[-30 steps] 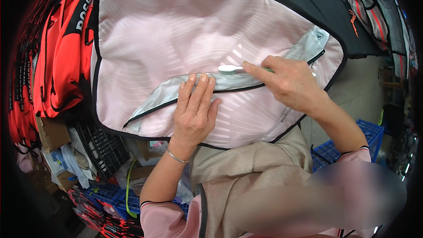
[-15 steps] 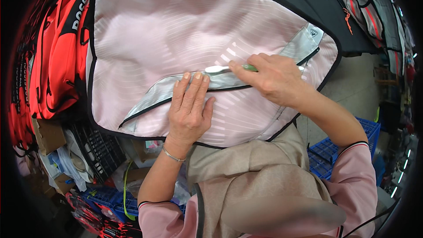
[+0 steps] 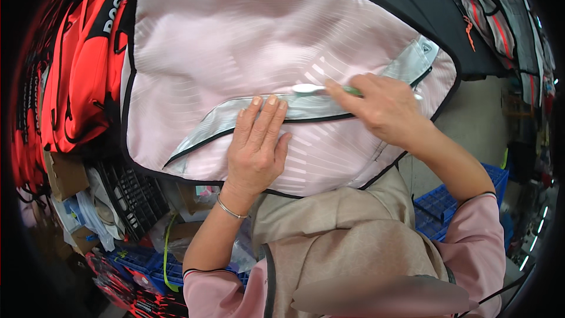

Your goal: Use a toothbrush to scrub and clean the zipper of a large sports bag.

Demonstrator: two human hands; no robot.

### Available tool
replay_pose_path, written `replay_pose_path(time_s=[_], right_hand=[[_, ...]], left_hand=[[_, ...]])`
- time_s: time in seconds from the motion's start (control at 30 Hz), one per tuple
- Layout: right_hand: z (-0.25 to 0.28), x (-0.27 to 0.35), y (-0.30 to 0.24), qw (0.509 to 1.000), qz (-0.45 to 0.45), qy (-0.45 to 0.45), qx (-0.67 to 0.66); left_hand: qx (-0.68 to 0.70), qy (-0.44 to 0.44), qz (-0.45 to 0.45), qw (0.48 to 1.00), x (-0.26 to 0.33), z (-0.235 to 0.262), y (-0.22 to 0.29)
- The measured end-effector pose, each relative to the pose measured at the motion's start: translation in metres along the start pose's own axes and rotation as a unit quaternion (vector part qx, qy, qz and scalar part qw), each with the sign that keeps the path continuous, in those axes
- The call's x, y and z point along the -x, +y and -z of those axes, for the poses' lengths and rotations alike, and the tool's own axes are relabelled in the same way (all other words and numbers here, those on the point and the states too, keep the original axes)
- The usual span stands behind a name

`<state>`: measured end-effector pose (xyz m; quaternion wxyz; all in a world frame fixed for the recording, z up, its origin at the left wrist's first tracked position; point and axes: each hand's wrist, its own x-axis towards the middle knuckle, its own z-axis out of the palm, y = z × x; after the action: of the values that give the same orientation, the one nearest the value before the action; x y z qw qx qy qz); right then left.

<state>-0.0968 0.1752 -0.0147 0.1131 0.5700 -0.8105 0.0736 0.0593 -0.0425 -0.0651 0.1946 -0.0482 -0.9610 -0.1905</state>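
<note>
A large pale pink fabric panel [image 3: 235, 41] with black edging lies before me, partly over my lap. Across it runs a shiny silver-grey strip [image 3: 220, 115] whose lower edge is bound in black. My left hand [image 3: 258, 147] lies flat on the panel, its fingertips on the strip and its fingers stretched out. In my right hand [image 3: 379, 106] is a white and green toothbrush [image 3: 309, 88], its handle gripped between thumb and fingers. The toothbrush's white head is at the strip's upper edge, right of my left fingertips. Its bristles cannot be made out.
Red and black bags [image 3: 82, 70] hang along the left. Below them are a cardboard box [image 3: 65, 174] and a black plastic crate [image 3: 130, 197]. A blue crate [image 3: 429, 215] stands by my right arm. Dark fabric [image 3: 429, 17] and grey bags [image 3: 497, 20] are at the upper right.
The toothbrush and my right hand have shifted a little to the right along the strip. My left hand stays flat on the panel. The whole view has shifted slightly.
</note>
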Motion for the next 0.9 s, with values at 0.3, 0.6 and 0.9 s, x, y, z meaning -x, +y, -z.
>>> replay_pose_path(time_s=[0.3,0.6,0.9], right_hand=[[-0.002,-0.027,-0.01,0.997,-0.033,0.026,-0.06],[-0.007,-0.037,-0.026,0.998,0.017,0.02,-0.059],[-0.02,-0.067,-0.047,0.995,0.047,0.021,-0.08]], left_hand=[[-0.024,-0.002,0.049,0.999,0.002,0.003,0.008],[-0.079,0.004,0.087,0.993,0.022,-0.007,0.006],[-0.067,0.032,0.064,0.995,0.022,-0.011,0.004]])
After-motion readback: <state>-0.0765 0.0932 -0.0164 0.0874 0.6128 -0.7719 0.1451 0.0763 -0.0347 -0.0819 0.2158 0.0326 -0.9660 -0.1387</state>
